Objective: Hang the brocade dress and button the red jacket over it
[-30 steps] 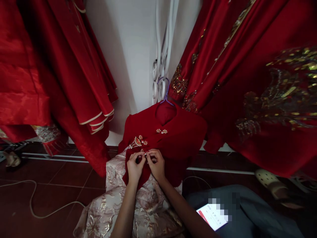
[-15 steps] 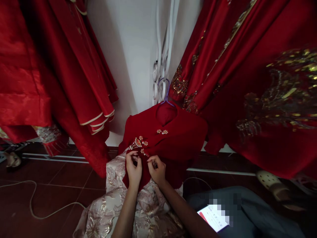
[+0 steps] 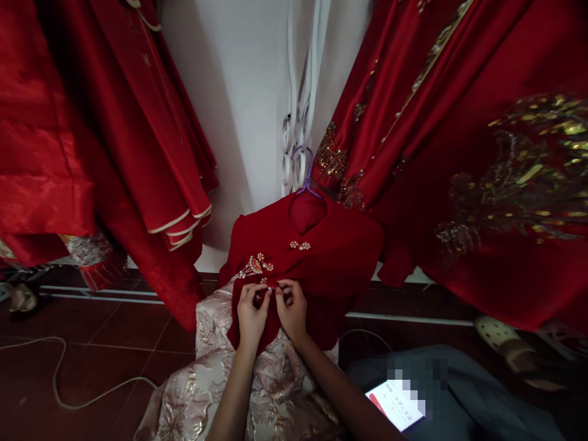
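Note:
A dark red jacket [image 3: 331, 257] hangs low on a purple hanger [image 3: 307, 174] over a pale gold brocade skirt [image 3: 206, 392]. It has a pearl clasp [image 3: 300, 245] at the collar and a fan-shaped pearl brooch [image 3: 255, 264] lower left. My left hand [image 3: 252, 312] and my right hand [image 3: 291, 307] meet at the jacket's front edge just below the brooch. Both pinch the red cloth and a small pearl fastening between their fingertips.
Red gowns hang at the left [image 3: 68, 135] and gold-embroidered ones at the right [image 3: 482, 159], with a white wall [image 3: 239, 92] between. A white cable [image 3: 59, 392] lies on the dark tiled floor. A phone [image 3: 397, 401] rests on my grey-clad lap. A pale clog [image 3: 500, 340] sits at the right.
My hands drew slightly apart half a second ago and have come together again at the fastening under the brooch. The jacket hangs as before.

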The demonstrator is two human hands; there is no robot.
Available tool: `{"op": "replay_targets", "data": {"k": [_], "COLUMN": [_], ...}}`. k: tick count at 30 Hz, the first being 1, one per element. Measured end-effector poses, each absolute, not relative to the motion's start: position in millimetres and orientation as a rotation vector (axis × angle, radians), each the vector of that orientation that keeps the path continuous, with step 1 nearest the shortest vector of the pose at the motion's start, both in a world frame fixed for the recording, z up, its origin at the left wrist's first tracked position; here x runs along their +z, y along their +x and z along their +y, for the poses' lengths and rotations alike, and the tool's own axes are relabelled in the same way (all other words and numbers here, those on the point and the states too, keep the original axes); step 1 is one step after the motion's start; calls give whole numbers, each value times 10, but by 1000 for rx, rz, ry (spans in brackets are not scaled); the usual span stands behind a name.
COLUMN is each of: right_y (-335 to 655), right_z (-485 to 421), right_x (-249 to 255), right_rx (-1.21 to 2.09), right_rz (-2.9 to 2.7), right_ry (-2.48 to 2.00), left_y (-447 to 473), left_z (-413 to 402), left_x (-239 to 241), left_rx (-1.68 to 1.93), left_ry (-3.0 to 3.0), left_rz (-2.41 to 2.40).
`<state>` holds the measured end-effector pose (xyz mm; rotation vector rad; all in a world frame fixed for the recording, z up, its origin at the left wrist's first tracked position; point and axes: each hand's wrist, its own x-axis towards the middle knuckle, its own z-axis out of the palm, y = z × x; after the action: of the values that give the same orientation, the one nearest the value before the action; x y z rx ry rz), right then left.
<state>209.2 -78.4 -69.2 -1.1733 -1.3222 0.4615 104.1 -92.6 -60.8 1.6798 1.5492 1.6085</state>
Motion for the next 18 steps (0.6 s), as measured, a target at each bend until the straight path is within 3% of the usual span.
{"op": "replay_targets", "data": {"k": [18], "right_y": [2133], "right_z": [-775], "right_x": [-691], "right_rx": [488], "right_rz": [-1353], "right_ry": [-1184], "left_y": [1043], "left_z": [-913], "left_x": [-677], "left_rx": [1619], "left_ry": [1497], "left_rz": [1546]}}
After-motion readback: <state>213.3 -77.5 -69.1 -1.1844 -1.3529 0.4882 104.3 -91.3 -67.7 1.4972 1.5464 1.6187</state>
